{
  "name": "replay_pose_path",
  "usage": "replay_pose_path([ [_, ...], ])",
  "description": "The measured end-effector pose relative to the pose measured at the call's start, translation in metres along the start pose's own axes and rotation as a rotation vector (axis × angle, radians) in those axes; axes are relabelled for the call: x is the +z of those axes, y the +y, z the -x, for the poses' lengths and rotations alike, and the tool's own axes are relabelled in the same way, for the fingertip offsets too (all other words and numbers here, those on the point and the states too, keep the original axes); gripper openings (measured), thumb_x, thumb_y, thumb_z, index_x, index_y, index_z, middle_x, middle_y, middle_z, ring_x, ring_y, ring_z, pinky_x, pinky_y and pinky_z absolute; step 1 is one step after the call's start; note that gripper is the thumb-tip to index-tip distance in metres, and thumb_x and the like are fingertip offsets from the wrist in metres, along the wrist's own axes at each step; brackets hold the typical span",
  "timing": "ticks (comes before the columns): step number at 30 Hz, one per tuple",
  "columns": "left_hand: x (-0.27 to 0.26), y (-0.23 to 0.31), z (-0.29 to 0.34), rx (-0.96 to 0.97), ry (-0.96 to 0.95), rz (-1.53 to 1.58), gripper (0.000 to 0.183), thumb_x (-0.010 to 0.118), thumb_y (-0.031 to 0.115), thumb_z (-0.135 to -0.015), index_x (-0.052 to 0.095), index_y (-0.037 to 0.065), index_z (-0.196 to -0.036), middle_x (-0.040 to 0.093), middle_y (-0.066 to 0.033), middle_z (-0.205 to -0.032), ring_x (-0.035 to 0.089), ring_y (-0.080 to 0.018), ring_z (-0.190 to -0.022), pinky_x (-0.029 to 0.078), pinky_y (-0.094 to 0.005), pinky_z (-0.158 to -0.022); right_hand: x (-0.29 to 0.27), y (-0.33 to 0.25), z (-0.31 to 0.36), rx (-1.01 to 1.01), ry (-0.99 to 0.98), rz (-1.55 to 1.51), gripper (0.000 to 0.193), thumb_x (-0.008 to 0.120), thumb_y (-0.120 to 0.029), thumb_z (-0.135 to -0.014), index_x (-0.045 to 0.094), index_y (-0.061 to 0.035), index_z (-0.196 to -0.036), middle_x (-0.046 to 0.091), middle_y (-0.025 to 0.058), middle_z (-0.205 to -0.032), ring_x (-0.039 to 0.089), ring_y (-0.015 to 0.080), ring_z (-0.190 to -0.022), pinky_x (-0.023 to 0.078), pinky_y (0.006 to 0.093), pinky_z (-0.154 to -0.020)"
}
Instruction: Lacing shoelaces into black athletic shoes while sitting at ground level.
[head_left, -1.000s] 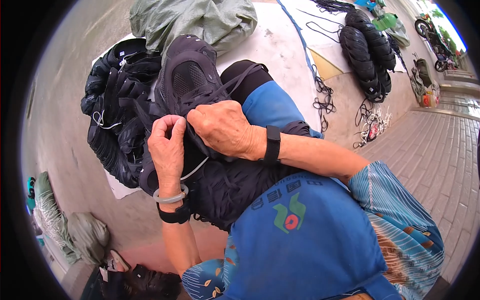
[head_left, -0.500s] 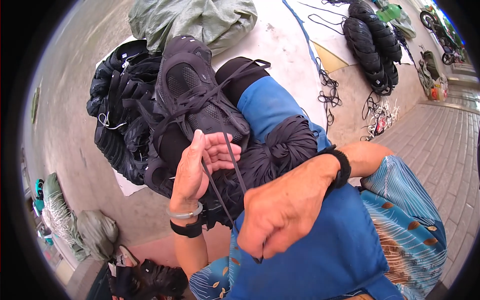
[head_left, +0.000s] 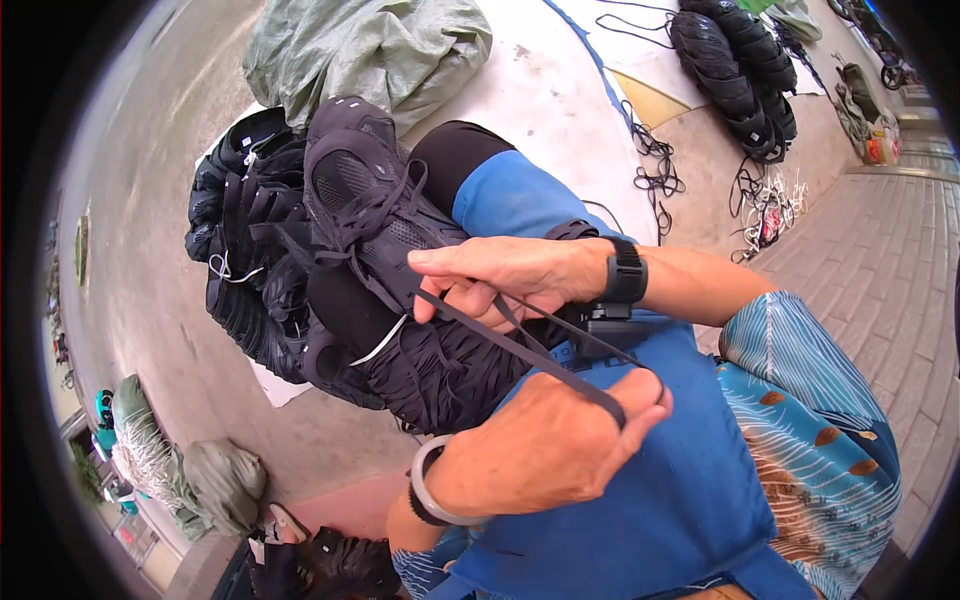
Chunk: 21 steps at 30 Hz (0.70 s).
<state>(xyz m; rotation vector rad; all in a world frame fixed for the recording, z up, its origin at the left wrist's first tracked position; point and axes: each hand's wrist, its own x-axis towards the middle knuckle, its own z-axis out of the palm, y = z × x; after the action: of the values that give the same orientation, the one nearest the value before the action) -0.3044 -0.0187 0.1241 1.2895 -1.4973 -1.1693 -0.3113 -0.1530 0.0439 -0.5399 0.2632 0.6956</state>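
A black mesh lace-up shoe (head_left: 385,235) rests across my legs, its laces crossed and looped over the tongue. Just below the shoe, my right hand (head_left: 500,280) is curled with its thumb extended, fingers closed on a flat dark shoelace (head_left: 520,350). That lace stretches to my left hand (head_left: 570,435), which is lower, over the blue apron (head_left: 640,500). There it wraps round the closed left fingers, forming a long loop between both hands. A thick bundle of dark laces (head_left: 440,375) lies on my lap beneath the hands, partly hidden by them.
Several black shoes (head_left: 250,220) are packed together on my left. A grey-green sack (head_left: 370,60) lies beyond. More nested black shoes (head_left: 735,80) sit far right, near loose dark cords (head_left: 655,165) and a white tangle (head_left: 775,205). Grey sacks (head_left: 220,480) stand lower left.
My left hand has swung from beside the shoe down and right across the apron. My right hand has risen to the shoe. The lace now stretches between them, and the view has shifted slightly.
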Motion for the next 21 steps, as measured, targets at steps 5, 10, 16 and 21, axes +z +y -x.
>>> replay_pose_path([
  [5, 0.005, 0.001, -0.018, -0.013, -0.142, -0.039, 0.014, 0.058, 0.011, -0.091, 0.058, 0.001, -0.101, 0.06, -0.0135, -0.069, 0.059, -0.03, -0.057, 0.046, -0.0369, -0.054, 0.01, -0.003, 0.005, -0.173, -0.061, 0.139, 0.03, 0.053, -0.028, -0.097, 0.063, 0.0007, -0.096, 0.036, -0.0063, -0.052, 0.033, 0.0037, -0.043, 0.026, 0.0197, -0.04],
  [10, -0.019, -0.047, 0.036, -0.168, -0.01, 0.484, 0.031, 0.06, 0.011, -0.089, 0.053, -0.001, -0.116, 0.064, -0.0146, -0.093, 0.063, -0.0212, -0.076, 0.051, -0.0311, -0.069, 0.001, -0.031, 0.09, -0.481, -0.394, 0.842, 0.028, 0.053, -0.019, -0.098, 0.064, 0.0035, -0.11, 0.059, 0.0052, -0.065, 0.053, 0.0188, -0.054, 0.043, 0.0324, -0.052],
  [16, -0.026, -0.115, 0.053, -0.358, 0.728, 1.066, 0.061, 0.028, 0.047, -0.102, 0.05, -0.005, -0.125, 0.062, -0.0181, -0.112, 0.062, -0.0238, -0.098, 0.049, -0.0368, -0.086, 0.024, -0.009, 0.056, -0.313, -0.503, 1.216, 0.029, 0.049, -0.022, -0.097, 0.061, 0.0032, -0.092, 0.063, 0.0184, -0.074, 0.061, 0.0329, -0.068, 0.048, 0.0402, -0.064],
  [21, -0.035, -0.132, 0.045, -0.064, 0.768, 1.452, 0.042, 0.039, 0.036, -0.102, 0.054, -0.001, -0.112, 0.054, -0.0058, -0.08, 0.055, -0.0167, -0.071, 0.049, -0.0321, -0.071, 0.044, 0.011, 0.025, -0.205, -0.513, 1.509, 0.03, 0.051, -0.022, -0.091, 0.061, 0.0027, -0.079, 0.06, 0.0223, -0.067, 0.061, 0.0383, -0.067, 0.047, 0.0458, -0.062],
])
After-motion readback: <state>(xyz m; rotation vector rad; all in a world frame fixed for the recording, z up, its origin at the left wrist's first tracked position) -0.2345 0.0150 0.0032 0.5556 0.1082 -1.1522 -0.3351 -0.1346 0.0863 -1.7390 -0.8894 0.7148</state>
